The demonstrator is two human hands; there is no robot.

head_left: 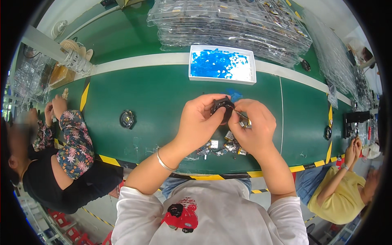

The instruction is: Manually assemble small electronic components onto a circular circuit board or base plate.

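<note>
My left hand [199, 119] is closed around a black round watch case [222, 107], holding it tilted above the green table. The left thumb presses over the front of the case, hiding part of it. My right hand [256, 123] pinches a slim metal tool [241, 115] whose tip meets the right side of the case; the fingers cover much of the tool. Under and between my hands lies a loose pile of small silver and black battery-like parts [231, 148]. Just behind the case rests a scrap of blue film [234, 94].
A white box [252, 77] with blue pieces stands beyond my hands, before stacked clear plastic trays [228, 24]. Another round watch case [128, 119] lies left, and one more [328, 132] at right. Co-workers sit on the left [61, 175] and right [339, 196]. Striped tape [208, 177] marks the table's near edge.
</note>
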